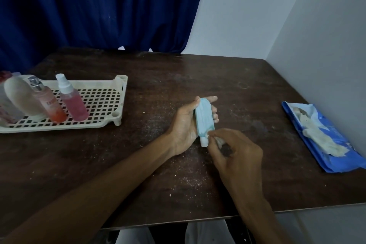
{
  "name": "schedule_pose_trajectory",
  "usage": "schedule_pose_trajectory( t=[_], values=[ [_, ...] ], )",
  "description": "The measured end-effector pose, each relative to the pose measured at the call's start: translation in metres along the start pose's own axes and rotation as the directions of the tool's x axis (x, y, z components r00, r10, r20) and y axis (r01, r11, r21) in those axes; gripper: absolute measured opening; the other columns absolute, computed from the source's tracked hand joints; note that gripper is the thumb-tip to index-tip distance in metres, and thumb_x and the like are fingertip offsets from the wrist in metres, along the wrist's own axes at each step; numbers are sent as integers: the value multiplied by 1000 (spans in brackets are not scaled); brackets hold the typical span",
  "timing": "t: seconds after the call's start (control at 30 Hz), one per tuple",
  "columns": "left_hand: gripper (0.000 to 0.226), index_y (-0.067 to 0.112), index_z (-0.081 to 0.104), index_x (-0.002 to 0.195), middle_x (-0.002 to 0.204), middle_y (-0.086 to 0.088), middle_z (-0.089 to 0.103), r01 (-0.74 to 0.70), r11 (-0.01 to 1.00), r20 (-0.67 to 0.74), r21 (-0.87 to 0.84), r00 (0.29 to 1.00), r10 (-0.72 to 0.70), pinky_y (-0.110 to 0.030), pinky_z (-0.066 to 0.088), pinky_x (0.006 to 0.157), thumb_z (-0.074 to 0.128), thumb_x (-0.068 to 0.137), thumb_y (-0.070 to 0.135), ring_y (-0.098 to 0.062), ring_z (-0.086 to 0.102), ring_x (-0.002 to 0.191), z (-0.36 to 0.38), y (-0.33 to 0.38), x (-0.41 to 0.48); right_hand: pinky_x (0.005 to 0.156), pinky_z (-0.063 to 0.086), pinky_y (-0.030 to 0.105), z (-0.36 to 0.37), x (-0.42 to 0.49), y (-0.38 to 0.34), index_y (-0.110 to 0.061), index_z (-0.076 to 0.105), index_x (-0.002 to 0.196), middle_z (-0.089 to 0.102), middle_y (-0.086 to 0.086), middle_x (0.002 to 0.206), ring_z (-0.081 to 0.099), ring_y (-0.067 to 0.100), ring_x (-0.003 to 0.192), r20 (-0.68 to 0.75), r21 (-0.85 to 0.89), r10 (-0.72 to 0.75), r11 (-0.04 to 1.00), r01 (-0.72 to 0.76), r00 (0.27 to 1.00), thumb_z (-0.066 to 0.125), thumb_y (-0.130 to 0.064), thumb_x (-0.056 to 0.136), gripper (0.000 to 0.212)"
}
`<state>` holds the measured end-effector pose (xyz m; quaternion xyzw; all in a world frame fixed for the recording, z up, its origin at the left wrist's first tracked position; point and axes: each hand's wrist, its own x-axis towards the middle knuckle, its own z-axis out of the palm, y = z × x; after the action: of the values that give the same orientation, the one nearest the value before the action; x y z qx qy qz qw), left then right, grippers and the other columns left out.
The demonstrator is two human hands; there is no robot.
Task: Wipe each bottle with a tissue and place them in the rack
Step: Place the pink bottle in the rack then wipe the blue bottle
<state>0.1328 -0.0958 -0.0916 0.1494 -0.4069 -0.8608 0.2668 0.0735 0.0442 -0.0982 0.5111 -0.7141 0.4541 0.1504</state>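
Note:
My left hand (185, 125) holds a small light-blue tube bottle (204, 120) with a white cap pointing toward me, above the middle of the dark table. My right hand (235, 156) pinches a crumpled white tissue (218, 140) against the bottle's cap end. A cream perforated rack (103, 101) stands at the left. In it are a pink spray bottle (72, 101), a pink-orange bottle with a silver cap (47, 101) and a white rounded bottle (21, 97).
A blue tissue pack (324, 136), torn open with white tissue showing, lies at the table's right edge next to the white wall. A dark blue curtain hangs behind the table. White crumbs speckle the tabletop (178, 77). The table's front edge is close to me.

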Motion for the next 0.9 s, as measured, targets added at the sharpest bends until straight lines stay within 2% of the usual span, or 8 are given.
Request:
schedule_pose_trajectory(
  t=[0.1,0.17,0.27,0.47,0.63,0.8,0.9],
  values=[
    [49,2,57,132,92,-8,60,5,1000,-9,20,1000,-4,-33,51,84,33,107,36,-18,57,83,2,0,0,73,49,10,-2,5,3,-10,76,90,71,-4,86,66,6,76,-42,26,36,999,-35,998,81,2,76,19],
    [48,3,57,132,93,-7,61,3,1000,-11,10,1000,-3,-34,51,87,35,106,37,-17,58,85,2,-2,-1,74,50,14,2,7,-1,-10,76,90,72,-3,86,66,10,78,-37,9,3,1000,-3,999,81,3,76,20],
    [47,2,58,132,94,-8,62,-13,1000,-20,-4,1000,13,-35,51,90,37,106,35,-19,59,86,1,-2,-1,75,45,13,8,2,-6,-11,77,89,72,-1,89,65,16,79,6,-55,-51,997,52,999,84,0,72,22],
    [44,1,57,133,94,-9,60,-33,999,-27,20,999,34,-31,55,86,39,106,32,-18,59,85,5,-1,-1,75,50,14,3,1,1,-10,78,91,71,1,92,66,13,80,-53,-53,-28,998,25,998,82,-2,73,20],
    [40,3,60,130,95,-9,62,-43,999,-40,14,998,44,-34,54,91,43,105,31,-19,61,87,5,-1,-2,79,47,12,12,-2,-5,-9,78,93,69,2,95,65,16,83,-18,-66,-56,996,55,998,83,0,71,25],
    [38,4,60,129,93,-9,60,-38,999,-58,-4,998,37,-32,55,85,46,104,29,-18,60,84,6,-2,-1,77,48,8,4,1,1,-8,78,92,70,2,93,66,11,79,-59,-58,-13,998,10,998,82,0,73,20],
    [37,6,62,127,93,-9,60,-34,999,-50,-14,998,33,-32,55,84,47,104,30,-18,60,84,8,-2,-1,76,50,11,9,7,-3,-8,77,92,70,2,93,66,11,80,-54,-51,-17,999,15,998,81,0,75,19]
  ],
)
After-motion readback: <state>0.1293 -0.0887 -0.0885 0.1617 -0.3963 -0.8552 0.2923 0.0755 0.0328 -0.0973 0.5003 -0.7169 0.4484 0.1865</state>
